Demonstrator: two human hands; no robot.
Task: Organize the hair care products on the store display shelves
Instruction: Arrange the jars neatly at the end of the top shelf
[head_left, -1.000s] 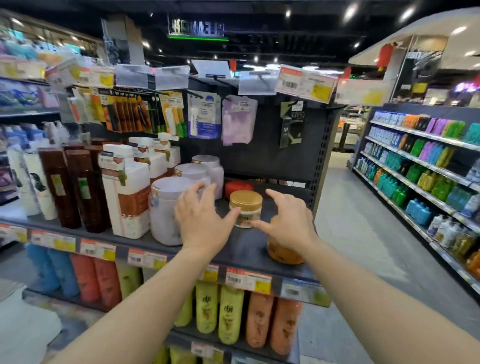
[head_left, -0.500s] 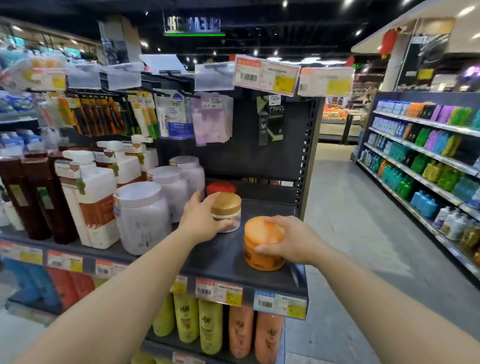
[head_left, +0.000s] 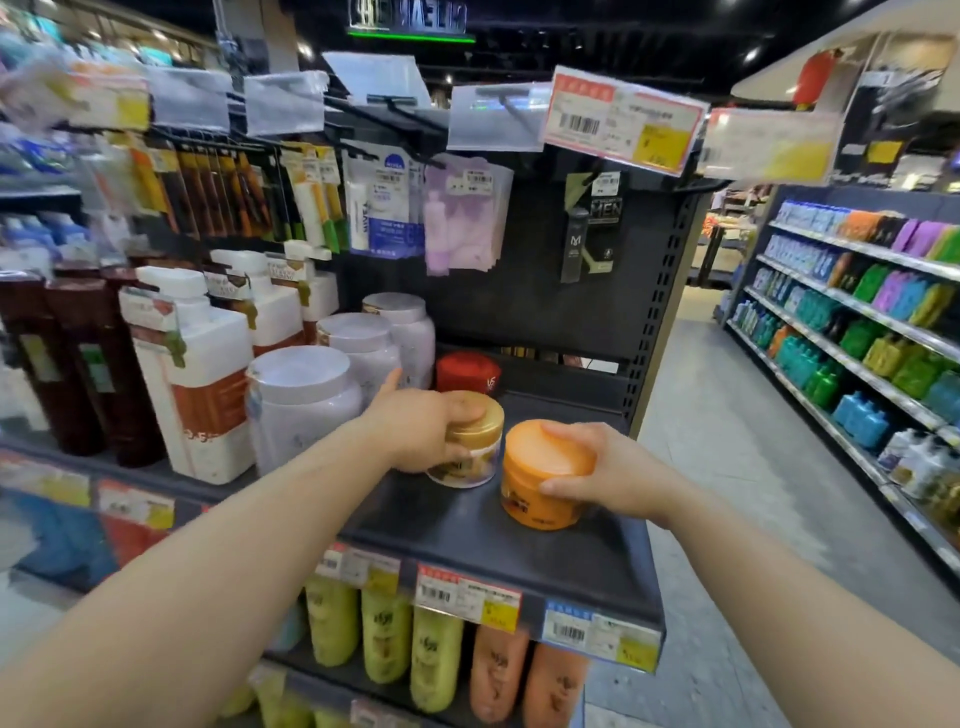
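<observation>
- The left hand (head_left: 423, 428) wraps over the gold jar (head_left: 470, 447), hiding most of its lid and left side; the label below the fingers is too blurred to read.
- The right hand (head_left: 602, 475) grips the orange jar (head_left: 543, 475) from the right, thumb on the wall, fingers curled over the lid's edge, covering that side.
- Both jars stand upright on the dark metal shelf (head_left: 519, 551), just beside each other near its right end; whether they touch, I cannot tell.
- The gold jar is a short clear tub with a shiny ribbed cap; the orange jar is squat, opaque plastic with a smooth, flat lid.
- A red jar (head_left: 467, 370) sits behind them, its lower half hidden.
- Frosted tubs (head_left: 301, 402) with flat lids stand to the left, beside blocky white bottles (head_left: 192, 374).
- The far left is smeared with blur.
- Tubes (head_left: 436, 657) on the shelf below are cut off by the price strip.
</observation>
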